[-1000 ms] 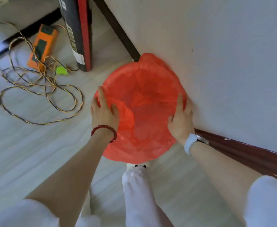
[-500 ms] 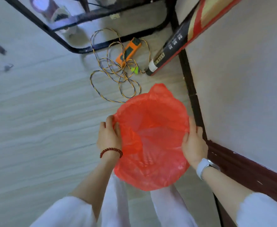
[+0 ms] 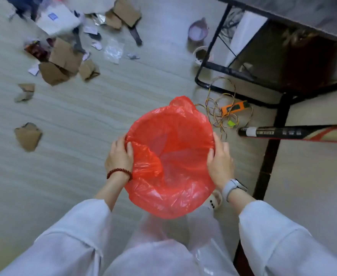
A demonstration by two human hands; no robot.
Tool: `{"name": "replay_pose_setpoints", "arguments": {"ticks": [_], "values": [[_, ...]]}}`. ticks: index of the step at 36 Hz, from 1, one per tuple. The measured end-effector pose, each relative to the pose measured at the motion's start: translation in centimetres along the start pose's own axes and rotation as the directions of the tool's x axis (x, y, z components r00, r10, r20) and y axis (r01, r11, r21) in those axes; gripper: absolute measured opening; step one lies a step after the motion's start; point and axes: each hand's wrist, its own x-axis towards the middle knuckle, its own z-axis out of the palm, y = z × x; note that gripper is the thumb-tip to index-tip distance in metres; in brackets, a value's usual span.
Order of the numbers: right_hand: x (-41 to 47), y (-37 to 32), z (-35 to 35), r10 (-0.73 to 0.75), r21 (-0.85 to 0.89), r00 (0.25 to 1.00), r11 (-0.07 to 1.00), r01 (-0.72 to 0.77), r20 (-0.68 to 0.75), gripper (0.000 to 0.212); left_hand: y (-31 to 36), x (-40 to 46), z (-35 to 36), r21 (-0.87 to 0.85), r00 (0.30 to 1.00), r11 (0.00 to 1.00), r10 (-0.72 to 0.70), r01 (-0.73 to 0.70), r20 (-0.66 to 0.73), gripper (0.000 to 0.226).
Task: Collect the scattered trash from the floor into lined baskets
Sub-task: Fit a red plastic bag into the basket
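**Hands hold a lined basket; the trash has yet to go in**

The left hand (image 3: 119, 156) is closed over the near-left rim of the basket (image 3: 170, 156), thumb hooked inside and fingers wrapped outside over the red plastic liner (image 3: 147, 164). The right hand (image 3: 220, 162) clasps the opposite rim the same way, thumb in and fingers curled round the outside. Between them the basket is carried in front of the person's body, above the floor (image 3: 84, 120), mouth up.

The lining looks done: the red film covers the rim all round and sags into the bowl, with a loose fold bunched at the left and a tail sticking up at the far edge. Nothing that reads as trash shows inside it.

The collecting itself appears not to have begun. Torn cardboard pieces (image 3: 62, 62) lie scattered toward the upper left, well apart from the basket, mixed with paper scraps (image 3: 96, 44), a clear plastic wrapper (image 3: 113, 49) and darker, blurred items I cannot identify. One cardboard scrap (image 3: 28, 136) lies alone, nearer. A coil of wire (image 3: 219, 110) and an orange device (image 3: 235, 107) lie just beyond the basket by a black frame (image 3: 241, 88); whether they count as trash I cannot tell.
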Motion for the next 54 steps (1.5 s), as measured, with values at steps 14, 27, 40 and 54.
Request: {"name": "replay_pose_setpoints", "arguments": {"ticks": [14, 27, 40, 54], "values": [[7.9, -27.9, 3.8, -0.375, -0.049, 0.91, 0.92, 0.389, 0.178, 0.05, -9.1, 11.9, -18.3, -0.185, 0.925, 0.94, -0.321, 0.286, -0.202, 0.038], [20.9, -54.0, 7.7, -0.563, -0.001, 0.793, 0.815, 0.579, 0.234, 0.051, -12.0, 31.2, -33.7, -0.328, 0.841, 0.878, -0.448, 0.349, -0.304, 0.041], [26.5, -82.1, 21.4, -0.661, -0.007, 0.668, 0.709, 0.705, 0.34, 0.057, -27.7, 50.7, -47.9, -0.435, 0.755, 0.786, -0.585, 0.439, -0.296, 0.042], [38.2, -104.0, 52.3, -0.63, 0.071, 0.669, 0.747, 0.662, 0.393, 0.068, -51.6, 82.3, -47.8, -0.383, 0.793, 0.812, -0.552, 0.441, -0.257, 0.057]]}}
